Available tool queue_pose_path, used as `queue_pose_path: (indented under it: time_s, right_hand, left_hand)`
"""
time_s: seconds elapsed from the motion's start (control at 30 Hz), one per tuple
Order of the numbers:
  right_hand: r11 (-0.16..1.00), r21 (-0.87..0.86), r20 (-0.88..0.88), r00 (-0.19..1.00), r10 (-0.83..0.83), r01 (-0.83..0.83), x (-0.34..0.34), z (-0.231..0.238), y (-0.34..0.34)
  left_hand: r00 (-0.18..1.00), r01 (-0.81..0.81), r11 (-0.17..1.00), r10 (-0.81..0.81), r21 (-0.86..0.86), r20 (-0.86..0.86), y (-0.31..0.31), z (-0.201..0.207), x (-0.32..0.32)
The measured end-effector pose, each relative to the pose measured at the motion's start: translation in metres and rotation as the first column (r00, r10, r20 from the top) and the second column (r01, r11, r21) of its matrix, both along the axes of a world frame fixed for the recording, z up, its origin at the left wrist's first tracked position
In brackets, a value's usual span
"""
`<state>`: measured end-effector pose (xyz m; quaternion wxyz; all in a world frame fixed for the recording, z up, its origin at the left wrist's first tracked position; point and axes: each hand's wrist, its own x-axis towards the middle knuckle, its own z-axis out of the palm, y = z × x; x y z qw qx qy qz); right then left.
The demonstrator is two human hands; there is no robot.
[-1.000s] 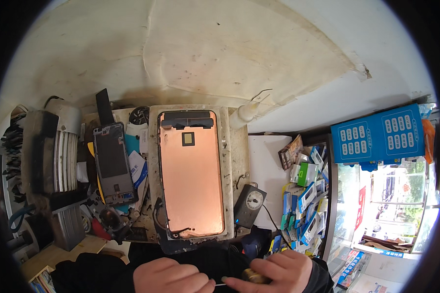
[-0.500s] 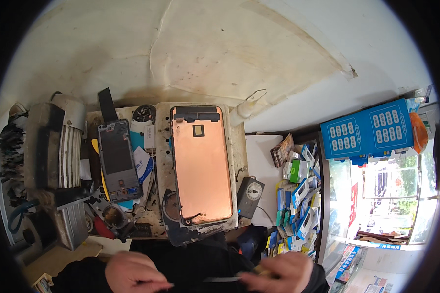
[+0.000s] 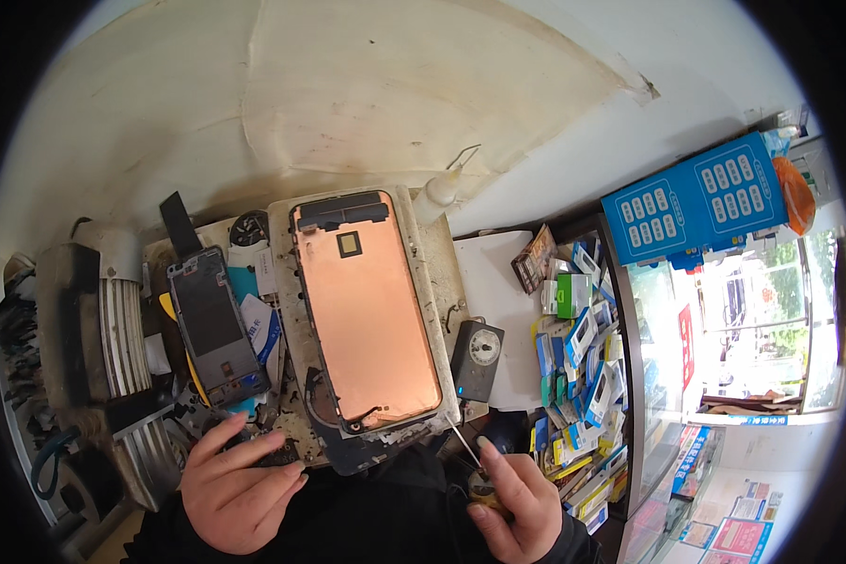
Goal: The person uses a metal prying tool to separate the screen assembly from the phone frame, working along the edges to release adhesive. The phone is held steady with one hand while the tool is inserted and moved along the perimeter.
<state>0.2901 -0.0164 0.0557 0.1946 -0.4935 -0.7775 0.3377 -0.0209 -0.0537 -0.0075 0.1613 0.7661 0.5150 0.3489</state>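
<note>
A large phone screen assembly (image 3: 371,324), its copper-coloured back facing up and black strips at its top, lies on a worn pale plate (image 3: 284,244). My right hand (image 3: 517,503) grips a thin tool with a straight metal shaft (image 3: 464,444); its handle is mostly hidden in my fingers. The tip points up beside the lower right corner of the screen assembly; I cannot tell whether it touches the plate. My left hand (image 3: 235,493), fingers spread and holding nothing, hovers below the bench's left part. Near it lies a dark phone frame (image 3: 211,324).
At the left stands a grey ribbed machine (image 3: 122,329). A black box with a round dial (image 3: 479,352) sits right of the plate, near a bottle with a bent nozzle (image 3: 439,195). Small boxes (image 3: 573,296) pile up farther right, below a blue sign (image 3: 696,200).
Both hands have come up toward the bench. My left fingers have spread, and the tool in my right hand has swung from pointing left to pointing up. The view has shifted and tilted.
</note>
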Motion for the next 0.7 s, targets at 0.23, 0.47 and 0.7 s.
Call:
queue_pose_path:
  time_s: [0.23,0.47,0.7]
  right_hand:
    - [0.997,-0.029,0.039,0.997,-0.072,0.073,-0.008,0.001,-0.001]
    - [0.994,-0.056,0.055,0.995,-0.086,0.089,-0.011,0.005,0.002]
    - [0.993,-0.086,0.052,0.995,-0.080,0.085,-0.012,0.010,0.005]
  left_hand:
    - [1.000,0.025,0.999,-0.024,0.035,-0.020,0.015,0.008,0.008]
    - [0.971,0.029,0.997,-0.011,0.070,-0.239,0.052,-0.006,0.025]
    - [0.968,0.019,1.000,-0.012,0.023,-0.251,0.050,-0.004,0.027]
